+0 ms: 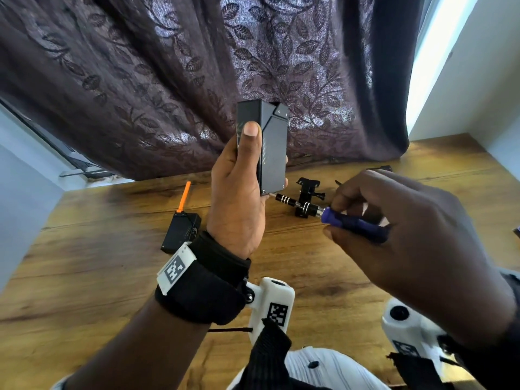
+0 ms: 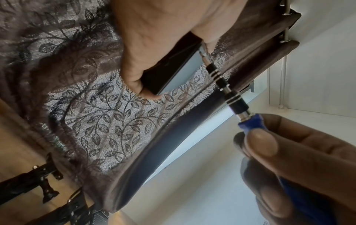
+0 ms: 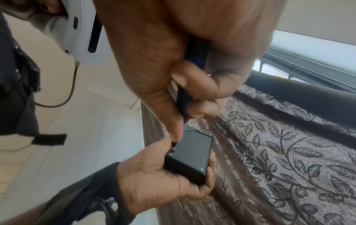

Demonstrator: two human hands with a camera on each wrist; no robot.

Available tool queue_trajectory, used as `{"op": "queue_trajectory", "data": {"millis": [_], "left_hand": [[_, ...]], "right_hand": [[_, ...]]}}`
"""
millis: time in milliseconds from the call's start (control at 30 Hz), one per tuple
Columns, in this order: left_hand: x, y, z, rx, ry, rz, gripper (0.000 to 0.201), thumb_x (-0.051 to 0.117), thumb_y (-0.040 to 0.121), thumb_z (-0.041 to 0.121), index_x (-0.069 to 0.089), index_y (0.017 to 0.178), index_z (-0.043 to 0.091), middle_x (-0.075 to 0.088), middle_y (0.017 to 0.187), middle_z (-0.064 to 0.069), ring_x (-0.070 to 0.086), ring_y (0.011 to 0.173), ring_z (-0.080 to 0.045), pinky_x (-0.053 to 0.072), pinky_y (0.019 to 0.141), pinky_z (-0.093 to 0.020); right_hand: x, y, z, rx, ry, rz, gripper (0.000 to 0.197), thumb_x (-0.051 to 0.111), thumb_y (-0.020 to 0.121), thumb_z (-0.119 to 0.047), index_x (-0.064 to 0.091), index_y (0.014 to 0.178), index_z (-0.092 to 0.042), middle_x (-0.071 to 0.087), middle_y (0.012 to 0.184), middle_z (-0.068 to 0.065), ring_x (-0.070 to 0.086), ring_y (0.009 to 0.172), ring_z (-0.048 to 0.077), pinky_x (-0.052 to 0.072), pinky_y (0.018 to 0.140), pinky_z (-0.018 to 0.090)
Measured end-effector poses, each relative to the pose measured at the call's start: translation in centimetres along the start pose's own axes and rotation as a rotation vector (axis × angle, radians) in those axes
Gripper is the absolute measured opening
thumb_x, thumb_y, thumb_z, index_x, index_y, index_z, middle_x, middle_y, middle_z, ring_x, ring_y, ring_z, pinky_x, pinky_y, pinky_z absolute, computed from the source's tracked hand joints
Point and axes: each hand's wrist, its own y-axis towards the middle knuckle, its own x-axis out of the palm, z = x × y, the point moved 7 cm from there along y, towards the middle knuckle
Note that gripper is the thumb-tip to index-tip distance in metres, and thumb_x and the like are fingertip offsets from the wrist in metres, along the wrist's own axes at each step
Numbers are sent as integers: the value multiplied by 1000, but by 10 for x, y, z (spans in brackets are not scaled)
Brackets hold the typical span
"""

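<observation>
My left hand (image 1: 239, 192) grips a black rectangular box (image 1: 271, 147) upright above the wooden table, thumb along its left side, fingers wrapped behind. The box (image 3: 190, 156) has small screws at its corners. My right hand (image 1: 399, 220) holds a screwdriver with a blue handle (image 1: 354, 223) and a black, silver-ringed shaft (image 1: 298, 202). Its tip sits at the box's lower corner screw. In the left wrist view the screwdriver shaft (image 2: 225, 85) runs up to the box (image 2: 173, 71). In the right wrist view the shaft (image 3: 173, 146) meets the corner nearest my palm.
On the wooden table (image 1: 112, 277) lie a second black box (image 1: 181, 233) with an orange antenna (image 1: 183, 197) at the left and a black clamp mount (image 1: 306, 192) behind the screwdriver. A dark leaf-patterned curtain (image 1: 168, 80) hangs behind the table.
</observation>
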Motion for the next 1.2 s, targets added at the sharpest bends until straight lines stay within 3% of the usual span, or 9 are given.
{"op": "queue_trajectory", "data": {"millis": [167,267,433,633,767,867,1000,1100,1200], "left_hand": [[0,-3,1,8,6,3,34,43,108,40,66,120,17,66,105,-7,62,97,-27,49,74,-44],[-1,-5,1,5,0,2,33,43,108,41,67,118,20,67,104,-5,62,97,-27,48,75,-45],[-7,-9,-1,-11,10,0,30,43,107,42,67,115,24,69,101,-1,64,96,-24,50,75,-42],[-15,-13,-3,-8,-15,5,33,46,103,46,68,113,23,68,99,-2,63,94,-25,49,73,-41],[-22,-17,1,-8,-18,5,29,44,109,41,68,111,26,68,98,-1,63,94,-25,50,73,-41],[-29,-18,3,-22,-43,14,27,46,108,42,69,105,28,68,97,0,61,93,-27,49,70,-40],[-40,-18,5,-40,-48,8,28,45,108,43,70,109,29,71,97,4,62,96,-26,50,73,-41],[-46,-19,10,-51,-57,-3,29,43,108,41,68,111,26,70,101,1,63,97,-26,50,72,-40],[-53,-19,15,-41,-56,-17,28,44,109,39,67,110,24,67,101,-3,61,95,-28,49,68,-36]], "right_hand": [[-2,-3,-2,0,20,30,28,60,92,-48,69,73,-29,58,54,-12,53,44,4,45,47,28],[1,-2,-3,20,38,-6,36,50,94,-60,66,79,-31,60,55,-13,57,47,5,48,45,31],[2,1,-6,0,5,-54,33,79,70,-45,60,96,-34,59,88,-20,56,79,-3,41,59,10],[3,-2,-14,-11,-3,-22,10,74,84,-41,72,82,-31,65,74,-19,58,71,-4,42,67,5],[8,-3,-21,-6,-63,-16,24,60,93,-48,74,83,-32,63,58,-16,58,51,2,47,63,22],[13,-4,-27,38,7,-76,29,73,77,-57,65,94,-35,65,75,-23,62,73,-1,47,73,15],[25,-6,-38,-25,-36,-143,39,82,70,-35,61,102,-33,58,95,-21,54,88,-9,40,76,2],[27,-9,-43,-27,-33,-62,33,83,72,-18,66,96,-32,62,87,-19,56,82,1,45,70,13],[27,-11,-55,-30,-6,17,14,82,79,-23,74,90,-27,66,81,-18,59,77,3,46,66,13]]}}
